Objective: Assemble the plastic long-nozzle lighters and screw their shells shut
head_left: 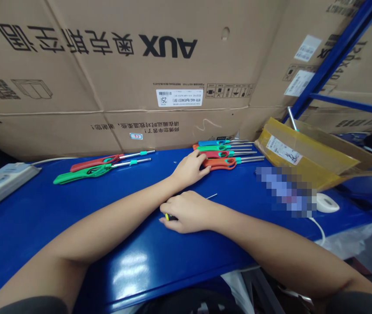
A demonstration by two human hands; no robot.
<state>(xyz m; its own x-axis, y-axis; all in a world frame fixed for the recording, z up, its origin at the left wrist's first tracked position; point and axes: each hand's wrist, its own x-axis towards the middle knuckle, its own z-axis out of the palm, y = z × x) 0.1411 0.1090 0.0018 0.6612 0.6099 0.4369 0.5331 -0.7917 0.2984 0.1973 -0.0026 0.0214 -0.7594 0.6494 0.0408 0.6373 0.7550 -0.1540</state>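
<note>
My left hand [191, 169] reaches across to a group of long-necked lighters, its thumb and fingers closed around the handle end of the nearest, an orange lighter [221, 164]. Behind that one lie a red lighter [217, 154], a green lighter [210, 148] and a blue lighter [214, 143], their metal necks pointing right. Below the left wrist, my right hand [187, 212] is wrapped around a screwdriver [170, 216] with a black and yellow handle. Its thin shaft sticks out beyond the knuckles; most of the handle is hidden in the palm.
On the left of the blue table [133, 244] lie another red lighter [91, 163] and green lighter [83, 173], near a white power strip [6, 185]. At right are a yellow-taped carton [299, 152], a blurred-out object [287, 192] and a white mouse-like device [326, 203]. Large cardboard [107, 87] stands behind.
</note>
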